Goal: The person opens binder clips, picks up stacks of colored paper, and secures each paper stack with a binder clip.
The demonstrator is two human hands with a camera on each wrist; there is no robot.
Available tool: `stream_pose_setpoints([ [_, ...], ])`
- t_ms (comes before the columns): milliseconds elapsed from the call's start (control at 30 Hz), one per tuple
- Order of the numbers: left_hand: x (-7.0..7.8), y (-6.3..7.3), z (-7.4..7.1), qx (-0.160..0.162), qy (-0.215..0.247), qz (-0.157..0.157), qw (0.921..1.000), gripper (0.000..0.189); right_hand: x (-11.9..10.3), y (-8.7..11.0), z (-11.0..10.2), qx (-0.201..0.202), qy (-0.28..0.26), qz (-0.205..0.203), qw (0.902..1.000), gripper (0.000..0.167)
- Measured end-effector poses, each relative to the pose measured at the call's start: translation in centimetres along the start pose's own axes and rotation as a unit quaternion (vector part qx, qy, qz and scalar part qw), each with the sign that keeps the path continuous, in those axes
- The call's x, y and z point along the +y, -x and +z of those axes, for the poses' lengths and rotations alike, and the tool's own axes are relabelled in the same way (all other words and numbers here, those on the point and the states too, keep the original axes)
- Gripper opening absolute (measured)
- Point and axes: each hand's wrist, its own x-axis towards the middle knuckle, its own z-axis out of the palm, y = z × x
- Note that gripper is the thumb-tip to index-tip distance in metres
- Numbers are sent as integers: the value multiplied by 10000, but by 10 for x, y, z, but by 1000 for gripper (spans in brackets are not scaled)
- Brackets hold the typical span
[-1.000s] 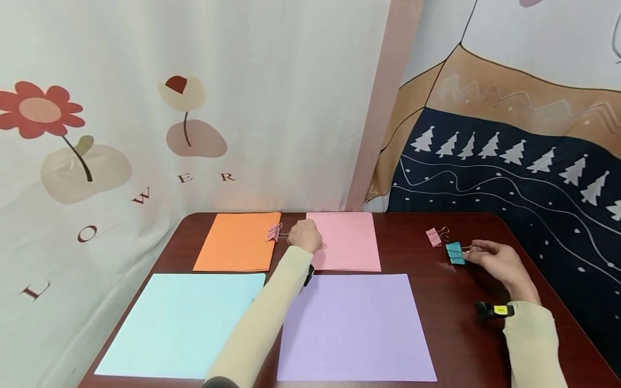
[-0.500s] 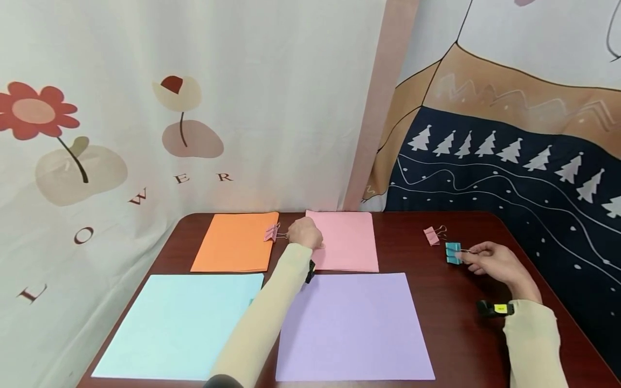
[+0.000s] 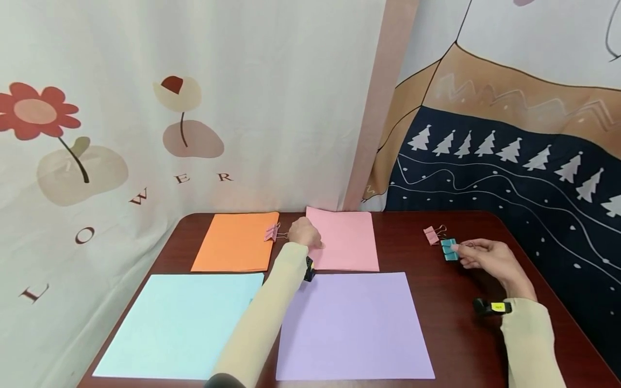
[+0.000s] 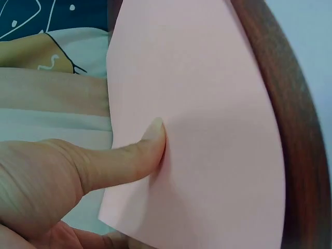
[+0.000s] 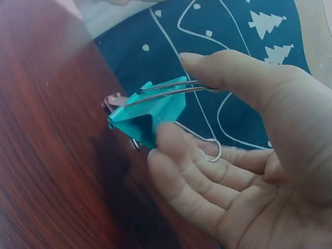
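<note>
My left hand (image 3: pixel 304 233) is at the left edge of the pink paper (image 3: pixel 346 242), which looks like several sheets. In the left wrist view the thumb (image 4: pixel 140 155) presses on top of the pink paper (image 4: pixel 207 129) while other fingers go beneath its edge, pinching it. The paper's back left corner is slightly raised. On the right, my right hand (image 3: pixel 495 264) holds a teal binder clip (image 3: pixel 449 250). Seen from the right wrist, the thumb lies at one wire handle and the fingertips touch the other side of the teal clip (image 5: pixel 168 106).
A loose pink binder clip (image 3: pixel 431 235) lies just behind the teal one. Another pink binder clip (image 3: pixel 271 233) grips the orange paper (image 3: pixel 233 242) beside my left hand. Light blue paper (image 3: pixel 179 328) and purple paper (image 3: pixel 356 328) lie in front on the dark red table (image 3: pixel 461 345).
The teal clip has turned in my right hand and shifted slightly left. The back left corner of the pink paper has risen a little under my left hand's pinch.
</note>
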Motion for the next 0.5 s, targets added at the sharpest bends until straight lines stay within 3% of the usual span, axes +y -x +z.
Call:
stream_pose_setpoints([
  [100, 1, 1, 0, 39, -124, 50, 9999, 69, -2, -1, 3, 341, -47, -18, 9994, 79],
  [233, 1, 5, 0, 194, 130, 99, 9997, 68, -4, -2, 7, 915, 24, 16, 9958, 75],
  [500, -7, 7, 0, 231, 768, -125, 9967, 70, -13, -2, 14, 1363, -420, 361, 9891, 68],
])
